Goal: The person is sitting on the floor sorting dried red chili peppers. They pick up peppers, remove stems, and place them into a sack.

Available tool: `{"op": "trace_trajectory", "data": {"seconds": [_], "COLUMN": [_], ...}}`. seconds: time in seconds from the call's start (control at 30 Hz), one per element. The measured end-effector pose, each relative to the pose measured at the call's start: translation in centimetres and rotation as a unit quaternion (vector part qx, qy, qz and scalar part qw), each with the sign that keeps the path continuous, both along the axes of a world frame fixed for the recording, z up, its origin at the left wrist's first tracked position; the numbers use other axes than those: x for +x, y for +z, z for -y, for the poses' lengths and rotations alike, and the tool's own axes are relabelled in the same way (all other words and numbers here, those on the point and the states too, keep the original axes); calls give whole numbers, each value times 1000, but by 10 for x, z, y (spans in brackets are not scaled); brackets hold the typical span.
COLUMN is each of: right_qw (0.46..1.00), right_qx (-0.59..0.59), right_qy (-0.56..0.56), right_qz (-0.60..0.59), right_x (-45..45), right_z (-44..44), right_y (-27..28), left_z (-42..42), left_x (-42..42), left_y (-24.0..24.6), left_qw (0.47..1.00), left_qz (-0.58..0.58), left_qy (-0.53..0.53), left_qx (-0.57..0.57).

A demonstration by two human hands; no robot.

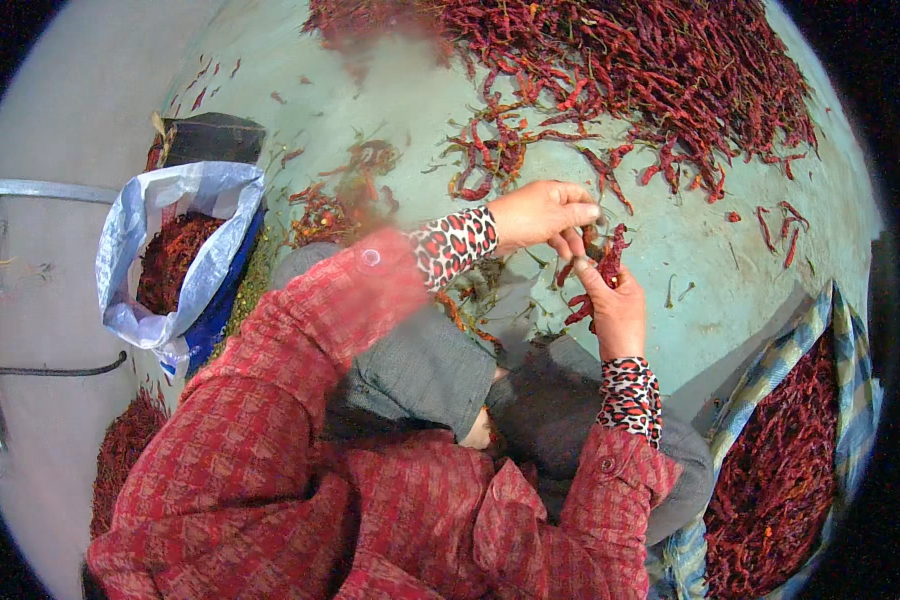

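My right hand (616, 304) holds several dried red chilies (613, 259) between thumb and fingers, some poking out below the palm. Just above it, my left hand (544, 214) pinches at a thin chili stem with thumb and forefinger. Its lower fingers almost meet my right thumb, and blur hides the exact contact. Loose chili stems (540, 261) are scattered on the pale green floor (690, 247) below the hands. Beyond them spreads a large heap of dried red chilies (645, 67), its near edge thinning into single pods (487, 157).
At left, a white-and-blue plastic sack (229, 184) holds dark red chilies (176, 259), beside a dark block (214, 139). A checked cloth sack (765, 360) full of chilies (776, 480) stands at right. Another chili pile (127, 457) lies at lower left. Broken chili bits (322, 214) lie near my left knee.
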State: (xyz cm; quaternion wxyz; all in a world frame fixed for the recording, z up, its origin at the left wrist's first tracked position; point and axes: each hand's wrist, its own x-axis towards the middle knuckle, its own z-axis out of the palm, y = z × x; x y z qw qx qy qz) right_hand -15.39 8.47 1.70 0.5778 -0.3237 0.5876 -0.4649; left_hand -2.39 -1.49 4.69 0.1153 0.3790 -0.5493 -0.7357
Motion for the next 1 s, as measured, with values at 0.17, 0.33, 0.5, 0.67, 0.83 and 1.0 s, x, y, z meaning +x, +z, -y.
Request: {"op": "trace_trajectory", "data": {"seconds": [0.17,0.33,0.5,0.67,0.83,1.0], "right_qw": [999,997,955,869,869,836], "right_qx": [-29,41,53,47,72,-39], "right_qy": [35,58,-154,-227,-299,-249], "right_qz": [13,28,248,436,388,488], "right_x": [4,5,-8,-13,-10,-23], "right_z": [-3,-4,3,5,8,5], "right_y": [9,15,16,13,25,17], "left_z": [-12,-6,29,93,81,100], "left_x": [10,11,34,67,55,96], "left_y": [4,-22,-39,-65,-90,-54], "left_qw": [999,816,801,748,761,817], "left_qz": [-30,226,377,505,474,381], "left_qy": [18,-62,-174,18,-63,-149], "left_qx": [36,-528,-431,-430,-439,-406]}}
